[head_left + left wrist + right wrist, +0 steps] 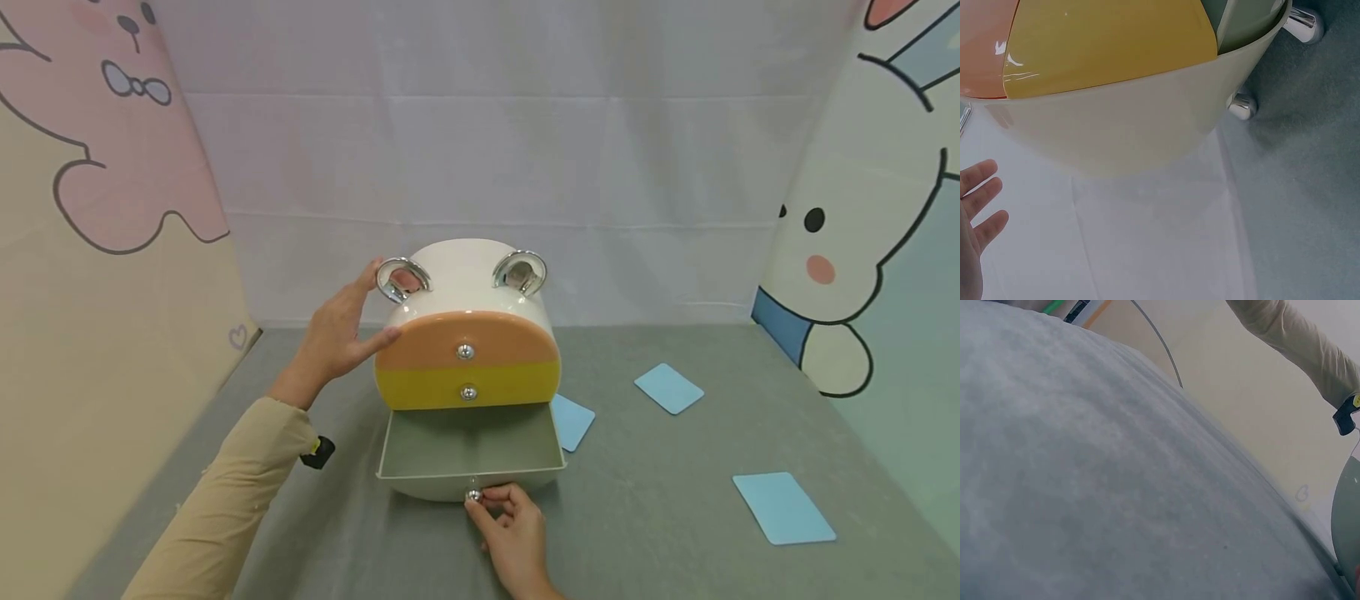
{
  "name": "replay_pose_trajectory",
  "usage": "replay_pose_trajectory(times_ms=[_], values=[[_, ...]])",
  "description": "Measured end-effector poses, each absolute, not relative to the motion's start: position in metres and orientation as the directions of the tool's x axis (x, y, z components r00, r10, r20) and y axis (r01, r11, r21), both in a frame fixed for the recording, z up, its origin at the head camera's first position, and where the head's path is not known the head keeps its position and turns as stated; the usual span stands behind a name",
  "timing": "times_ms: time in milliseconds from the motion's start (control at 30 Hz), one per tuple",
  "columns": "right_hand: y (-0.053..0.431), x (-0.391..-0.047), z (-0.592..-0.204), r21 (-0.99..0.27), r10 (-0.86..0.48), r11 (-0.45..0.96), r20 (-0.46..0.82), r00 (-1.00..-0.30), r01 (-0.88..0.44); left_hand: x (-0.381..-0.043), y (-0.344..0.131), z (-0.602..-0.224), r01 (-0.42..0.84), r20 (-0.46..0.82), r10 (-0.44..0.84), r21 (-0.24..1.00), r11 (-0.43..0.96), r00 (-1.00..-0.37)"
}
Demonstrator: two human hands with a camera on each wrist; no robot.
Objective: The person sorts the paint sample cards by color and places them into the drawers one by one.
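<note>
A small white drawer cabinet (463,271) with two silver ears stands in the middle of the table. Its orange drawer (420,342) and yellow drawer (420,387) are closed, each with a silver knob. The green bottom drawer (472,437) is pulled out, and no object shows inside. My right hand (516,533) pinches that drawer's silver knob (473,494) between thumb and fingers. My left hand (337,329) is at the cabinet's upper left side, thumb extended to the orange front's edge. In the left wrist view, its straight fingers (986,197) appear beside the white shell.
Light blue cards lie on the grey table (637,500): one card (573,423) partly behind the cabinet's right side, one card (669,388) farther right, one card (784,508) at front right. White cloth (600,167) hangs behind; printed panels flank both sides.
</note>
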State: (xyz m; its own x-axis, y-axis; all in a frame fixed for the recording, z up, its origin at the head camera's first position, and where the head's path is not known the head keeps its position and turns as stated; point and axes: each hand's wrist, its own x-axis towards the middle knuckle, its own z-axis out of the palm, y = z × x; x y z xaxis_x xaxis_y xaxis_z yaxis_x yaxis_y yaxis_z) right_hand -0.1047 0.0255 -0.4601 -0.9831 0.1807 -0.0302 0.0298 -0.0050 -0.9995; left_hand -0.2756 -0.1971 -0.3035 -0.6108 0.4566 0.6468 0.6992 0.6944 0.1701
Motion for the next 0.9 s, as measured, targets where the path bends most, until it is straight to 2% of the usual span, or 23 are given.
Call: replay_pose_trajectory(times_ms=[233, 567, 700, 900], values=[[0.029, -0.106, -0.461, -1.0, 0.137, -0.004, -0.02, -0.99, 0.019, -0.276, -0.197, -0.303, 0.701, 0.648, 0.46, 0.164, 0.694, -0.607], [0.046, -0.102, -0.456, -0.973, 0.025, 0.197, 0.132, -0.991, -0.124, -0.276, -0.197, -0.303, 0.698, 0.642, 0.462, 0.162, 0.698, -0.612], [0.054, -0.101, -0.44, -0.961, -0.089, 0.217, 0.152, -0.984, -0.169, -0.276, -0.197, -0.303, 0.695, 0.646, 0.458, 0.16, 0.701, -0.611], [0.072, -0.103, -0.405, -0.946, -0.183, 0.229, 0.188, -0.965, -0.228, -0.275, -0.197, -0.303, 0.694, 0.64, 0.463, 0.159, 0.702, -0.614]])
